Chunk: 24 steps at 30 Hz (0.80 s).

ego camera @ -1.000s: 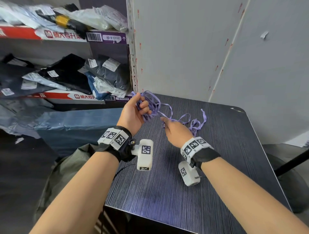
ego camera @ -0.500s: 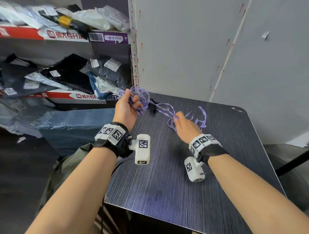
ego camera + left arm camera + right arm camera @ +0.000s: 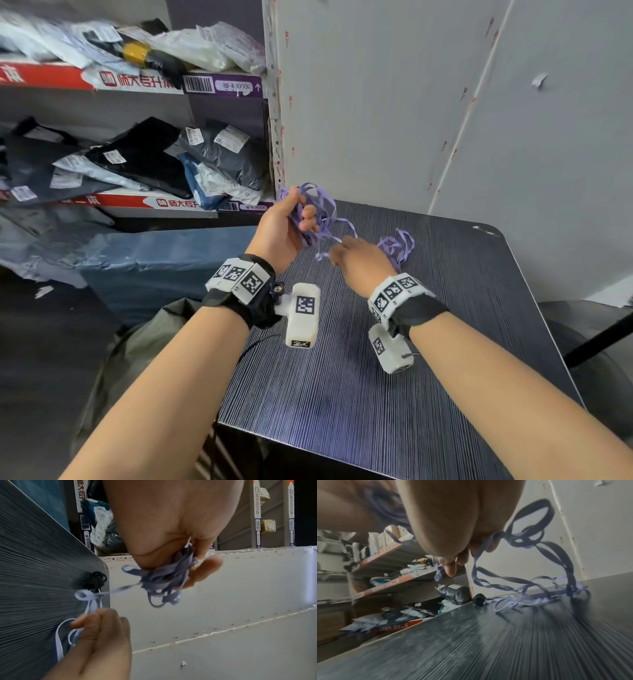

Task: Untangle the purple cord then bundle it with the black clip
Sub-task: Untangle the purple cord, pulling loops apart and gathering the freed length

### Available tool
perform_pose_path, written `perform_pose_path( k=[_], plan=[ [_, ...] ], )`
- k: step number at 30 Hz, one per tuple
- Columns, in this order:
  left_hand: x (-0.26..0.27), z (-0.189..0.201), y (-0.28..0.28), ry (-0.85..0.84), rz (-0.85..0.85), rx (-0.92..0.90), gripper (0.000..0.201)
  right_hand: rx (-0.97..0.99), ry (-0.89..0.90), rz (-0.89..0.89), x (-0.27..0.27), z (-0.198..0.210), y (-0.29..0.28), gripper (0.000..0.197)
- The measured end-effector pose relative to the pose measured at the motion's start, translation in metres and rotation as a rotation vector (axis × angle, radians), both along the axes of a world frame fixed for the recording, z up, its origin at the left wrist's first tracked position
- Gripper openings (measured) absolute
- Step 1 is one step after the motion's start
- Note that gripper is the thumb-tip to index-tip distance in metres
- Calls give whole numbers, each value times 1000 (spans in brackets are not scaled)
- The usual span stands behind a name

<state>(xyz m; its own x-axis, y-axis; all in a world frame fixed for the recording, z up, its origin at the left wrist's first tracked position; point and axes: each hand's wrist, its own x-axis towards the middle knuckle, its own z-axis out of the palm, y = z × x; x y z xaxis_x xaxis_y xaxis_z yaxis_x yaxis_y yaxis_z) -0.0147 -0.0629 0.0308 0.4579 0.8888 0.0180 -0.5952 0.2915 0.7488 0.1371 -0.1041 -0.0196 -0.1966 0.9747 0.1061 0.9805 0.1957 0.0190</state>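
The purple cord (image 3: 320, 214) is a flat ribbon-like tangle. My left hand (image 3: 291, 222) holds a gathered bunch of it (image 3: 164, 580) above the table's far left corner, fingers curled round the loops. My right hand (image 3: 356, 255) pinches a strand (image 3: 479, 550) just right of the bunch, raised off the table. More loose cord (image 3: 397, 245) (image 3: 530, 597) trails onto the table behind the right hand. The black clip (image 3: 96, 580) (image 3: 478, 599) lies on the table near its far left corner, beside cord loops; my hands hide it in the head view.
The dark striped table (image 3: 376, 394) meets a grey wall panel (image 3: 411, 102) at the back. Shelves (image 3: 137, 144) stacked with bagged parcels stand to the left. A blue-wrapped bundle (image 3: 154, 260) lies beside the table's left edge.
My left hand has shifted right and kept the bunch. My right hand has come back toward it and lifted off the table with a strand pinched.
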Motion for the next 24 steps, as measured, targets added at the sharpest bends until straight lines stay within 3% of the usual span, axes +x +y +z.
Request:
perform_pose_path(
  k=[3, 6, 11, 15, 18, 20, 22, 24],
  plan=[
    [9, -1, 3, 30, 88, 83, 30, -26, 71, 124, -4, -3, 0, 17],
    [14, -14, 8, 173, 194, 159, 18, -41, 219, 174, -1, 3, -5, 17],
    [16, -26, 13, 577, 345, 314, 21, -77, 420, 174, 7, 11, -17, 26],
    [23, -26, 11, 637, 335, 422, 9, -66, 528, 146, 6, 14, -23, 33],
    [23, -25, 12, 744, 342, 469, 10, -134, 496, 34, 7, 17, -25, 42],
    [21, -26, 11, 894, 291, 536, 5, -194, 413, 4, 6, 17, -25, 48],
    [17, -31, 11, 1157, 246, 668, 24, -247, 394, 4, 6, 17, -24, 52],
    [13, -38, 12, 1381, 222, 835, 26, -295, 401, 1, 8, 20, -22, 53]
  ],
)
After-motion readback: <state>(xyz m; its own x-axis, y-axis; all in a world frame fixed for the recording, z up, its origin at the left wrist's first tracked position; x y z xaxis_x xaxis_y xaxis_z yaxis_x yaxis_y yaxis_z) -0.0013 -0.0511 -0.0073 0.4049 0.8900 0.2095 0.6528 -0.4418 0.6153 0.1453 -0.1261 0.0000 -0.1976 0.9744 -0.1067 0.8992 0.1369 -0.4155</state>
